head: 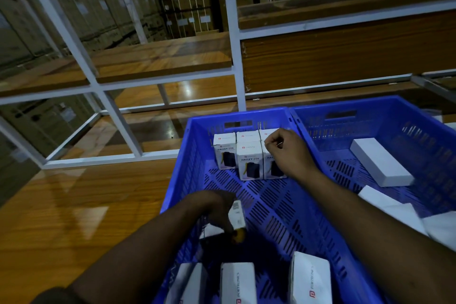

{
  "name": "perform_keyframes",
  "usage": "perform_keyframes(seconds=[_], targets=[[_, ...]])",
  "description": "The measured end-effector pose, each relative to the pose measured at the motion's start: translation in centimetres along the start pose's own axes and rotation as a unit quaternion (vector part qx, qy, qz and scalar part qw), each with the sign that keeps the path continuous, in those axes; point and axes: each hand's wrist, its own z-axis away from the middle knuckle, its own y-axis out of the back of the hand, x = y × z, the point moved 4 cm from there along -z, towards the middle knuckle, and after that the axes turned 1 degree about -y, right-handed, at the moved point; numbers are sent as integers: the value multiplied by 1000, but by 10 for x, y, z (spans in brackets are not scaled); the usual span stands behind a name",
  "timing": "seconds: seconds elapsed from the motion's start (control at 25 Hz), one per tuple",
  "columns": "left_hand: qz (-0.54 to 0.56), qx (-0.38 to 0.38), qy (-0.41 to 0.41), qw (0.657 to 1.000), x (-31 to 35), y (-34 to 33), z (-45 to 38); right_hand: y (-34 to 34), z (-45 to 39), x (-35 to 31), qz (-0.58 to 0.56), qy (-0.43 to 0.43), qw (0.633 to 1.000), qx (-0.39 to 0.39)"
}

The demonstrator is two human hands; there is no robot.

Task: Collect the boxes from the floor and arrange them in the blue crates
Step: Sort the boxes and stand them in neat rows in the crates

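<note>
From the head camera, two blue crates sat side by side; the near blue crate held white boxes standing in a neat row at its far wall; the right hand rested on the end box, fingers curled on its top; the left hand pinched a small box low in the crate; more boxes lay at the near end; the other crate held a flat white box; a good next move, I think, was to stand the small box up tight against the row, keeping the row steady.

Perforated plastic crate, glossy wood floor
</note>
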Motion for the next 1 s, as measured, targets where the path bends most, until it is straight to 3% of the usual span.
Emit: perform_keyframes(seconds=[0.08,0.16,0.28,0.4,0.6,0.76,0.88,1.0], targets=[[115,25,-20,993,4,14,10,-1,2,1,-1,-9,1000,-23],[292,70,-54,952,6,30,20,-3,4,1,-4,-18,998,-53],[524,120,-70,841,11,51,31,-9,7,1,0,-41,994,-101],[655,137,-77,739,17,55,30,-12,11,-2,-64,-102,982,-146],[777,148,-68,608,19,55,23,-21,17,-5,-206,-161,940,-221],[822,152,-93,540,21,59,20,-22,22,-6,-271,-217,899,-266],[846,163,-96,498,19,60,19,-15,15,-5,-266,-192,919,-219],[852,163,-82,491,14,61,13,-12,8,-3,-218,-145,951,-167]])
